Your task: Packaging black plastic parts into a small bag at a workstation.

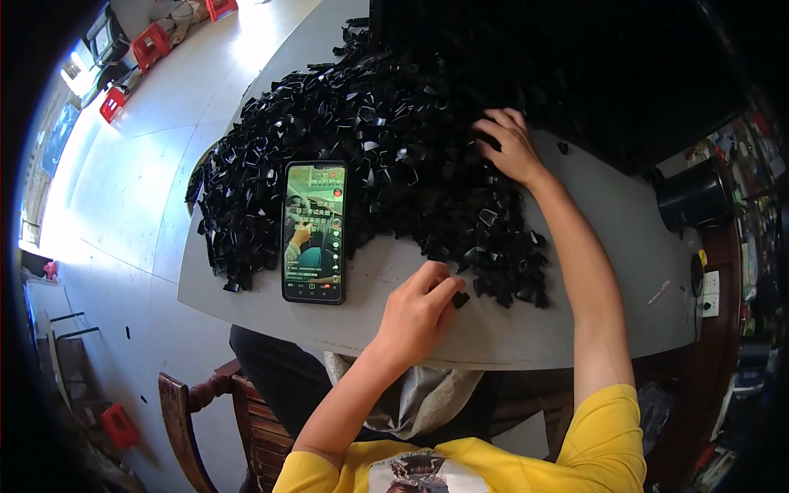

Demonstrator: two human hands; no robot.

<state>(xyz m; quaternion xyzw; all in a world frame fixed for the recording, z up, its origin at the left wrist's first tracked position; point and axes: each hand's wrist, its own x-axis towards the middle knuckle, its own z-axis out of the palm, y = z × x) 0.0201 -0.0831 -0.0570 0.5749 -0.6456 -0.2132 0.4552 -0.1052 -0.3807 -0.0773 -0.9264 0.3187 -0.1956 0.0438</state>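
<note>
A large heap of small, shiny black plastic pieces (362, 123) covers much of the grey table. Close to the table's front edge, my left hand (417, 312) is closed, its fingers curled together. A small black plastic piece (461, 301) shows at its fingertips. My right hand (511, 148) reaches to the heap's right side with its fingers bent and apart. The tips of those fingers are at the dark pieces, and I see nothing gripped in them. To the left of my left hand, a phone (314, 230) with a lit screen lies against the heap's near side.
A big dark object (625, 74) stands at the far right of the grey table (526, 337). Right of the table are a black bin-like container (694, 197) and a white socket strip (710, 294). A wooden chair (197, 403) and red stools (151, 46) are at left.
</note>
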